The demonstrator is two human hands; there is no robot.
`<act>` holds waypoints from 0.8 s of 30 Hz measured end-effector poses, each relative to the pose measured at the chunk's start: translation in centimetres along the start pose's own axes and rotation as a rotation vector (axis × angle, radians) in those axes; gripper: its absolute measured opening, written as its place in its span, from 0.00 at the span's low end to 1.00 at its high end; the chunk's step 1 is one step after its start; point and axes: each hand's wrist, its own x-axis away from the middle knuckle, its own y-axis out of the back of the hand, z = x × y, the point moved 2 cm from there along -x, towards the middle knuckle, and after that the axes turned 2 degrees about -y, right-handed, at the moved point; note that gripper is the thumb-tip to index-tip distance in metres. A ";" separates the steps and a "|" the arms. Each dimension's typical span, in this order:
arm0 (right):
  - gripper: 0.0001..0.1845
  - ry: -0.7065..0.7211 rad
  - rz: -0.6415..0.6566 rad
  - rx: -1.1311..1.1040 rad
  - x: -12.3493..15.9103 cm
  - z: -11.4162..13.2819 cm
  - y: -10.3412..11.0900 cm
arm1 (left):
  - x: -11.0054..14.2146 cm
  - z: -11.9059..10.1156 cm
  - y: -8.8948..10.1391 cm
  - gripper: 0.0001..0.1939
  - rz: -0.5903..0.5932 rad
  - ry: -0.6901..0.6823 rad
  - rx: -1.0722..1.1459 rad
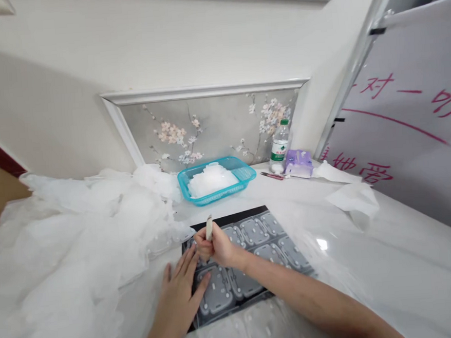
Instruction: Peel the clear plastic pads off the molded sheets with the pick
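A translucent plastic sheet point(253, 232) with rows of rounded rectangular shapes lies over a black mat point(252, 214) on the table. My left hand point(183, 285) rests on the left side of the sheet with fingers spread. Just beyond its fingertips, my right hand point(215, 244) is a fist around a tool with a pale, flat handle point(209, 227). The handle's upper end sticks up out of the fist. The tool's lower end is hidden by the fingers, so its kind cannot be made out.
A large heap of thin white translucent sheets point(77, 251) covers the left side. Behind the mat stands a turquoise basket point(215, 196) holding white pieces. Near the wall are a water bottle point(279, 147), a purple tissue pack point(299, 164), tweezers-like red tool point(273, 176) and crumpled white paper point(353, 198).
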 end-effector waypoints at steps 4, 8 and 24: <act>0.28 -0.018 0.038 0.024 -0.1 0.1 -0.3 | 0.1 -0.1 0.2 0.24 -0.023 -0.021 -0.007; 0.28 -0.090 0.120 0.088 0.5 0.8 0.0 | 0.2 -0.4 0.1 0.26 0.030 -0.026 -0.019; 0.23 -0.247 0.169 0.221 0.8 1.8 0.8 | 0.5 -0.9 0.3 0.28 0.049 -0.028 -0.023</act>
